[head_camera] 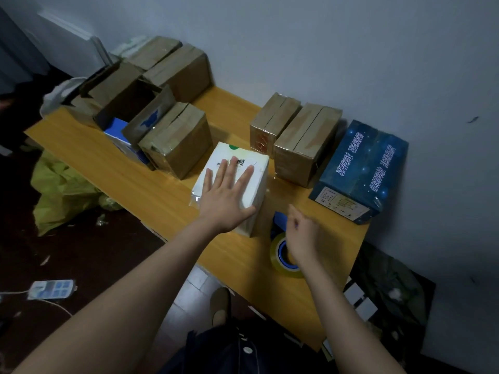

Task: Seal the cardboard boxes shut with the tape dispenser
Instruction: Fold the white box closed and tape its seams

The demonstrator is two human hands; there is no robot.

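Pressing box (259, 164) with flat, spread left hand (224, 203); curling right hand (303, 234) over dispenser (279, 251), impossible to tell whether grasping. Keep box pinned; grip dispenser squarely; start tape past edge.

- Worn on the head; wide-angle; looks forward and steeply down from above the near edge of the wooden table (113, 168).
- Faces the grey wall (351, 49) behind the table, at a tilt, with the tabletop running diagonally from upper left to lower right.
- Sits close: catches both forearms coming in from the bottom edge, with the left hand (226, 195) and right hand (302, 236) near the middle.
- Takes in the cardboard boxes (307, 141) along the far side, the dark floor (94, 252) at left, and a shoe (220, 306) at the bottom.
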